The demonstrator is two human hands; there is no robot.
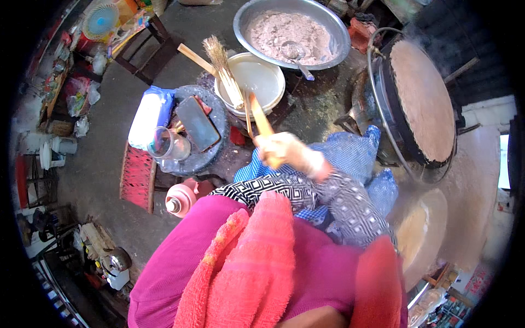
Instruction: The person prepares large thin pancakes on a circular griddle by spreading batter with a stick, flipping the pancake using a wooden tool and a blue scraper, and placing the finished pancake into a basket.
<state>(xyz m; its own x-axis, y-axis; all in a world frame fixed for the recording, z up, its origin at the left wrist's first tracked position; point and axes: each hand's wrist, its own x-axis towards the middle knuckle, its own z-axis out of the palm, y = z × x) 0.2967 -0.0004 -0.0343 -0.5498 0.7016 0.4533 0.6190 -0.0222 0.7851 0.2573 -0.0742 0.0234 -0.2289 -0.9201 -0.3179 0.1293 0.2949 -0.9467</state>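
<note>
My right hand (285, 151), blurred, is closed around a flat wooden stick (261, 117). The stick's far end reaches the near rim of a white bucket (281, 84) holding cloudy liquid. A straw brush (223, 69) and a wooden slat (197, 59) lean in the bucket. Beyond it sits a wide metal basin (240, 30) of pinkish-grey paste, a metal ladle (303, 69) resting in it. To the right, a pale round sheet (422, 98) covers a steaming, dark round griddle (398, 98). My left hand is out of view.
On the left, a round stool (192, 162) bears a phone (198, 123), clear plastic cups (164, 143) and a blue-and-white packet (151, 115). Near my lap are a pink flask (180, 199) and blue checked cloth (348, 151). A large round tray (437, 221) stands at right.
</note>
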